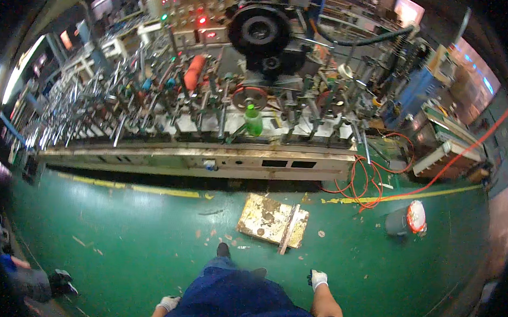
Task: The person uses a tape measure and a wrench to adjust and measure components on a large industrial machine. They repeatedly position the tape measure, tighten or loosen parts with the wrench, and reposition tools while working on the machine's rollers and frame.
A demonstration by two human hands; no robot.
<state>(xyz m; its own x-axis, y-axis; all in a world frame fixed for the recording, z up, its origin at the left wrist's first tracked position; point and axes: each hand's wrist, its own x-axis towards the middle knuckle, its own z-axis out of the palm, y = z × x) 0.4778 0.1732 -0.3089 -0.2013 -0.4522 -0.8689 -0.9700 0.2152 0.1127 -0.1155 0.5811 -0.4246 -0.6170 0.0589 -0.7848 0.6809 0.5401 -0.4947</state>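
My left hand (169, 303), in a white glove, hangs low beside my dark blue clothing. Its fingers are too small and blurred to read, and I see nothing in it. On the other side, my right hand (318, 279) is held out over the green floor, also in a white glove. A dark patch shows at its fingers; whether that is glove or a held thing is unclear. Neither hand touches the machine. Ahead of me on the floor lies a worn, yellowish board (262, 216) with a narrow strip (289, 229) across it.
A long machine bench (196, 161) with many upright metal rods crosses ahead, carrying a green bottle (254, 122) and a black wheel (259, 31). Orange hose (356, 187) coils at its right end. A bucket (397, 222) stands on the right; another person's leg (35, 283) shows at lower left.
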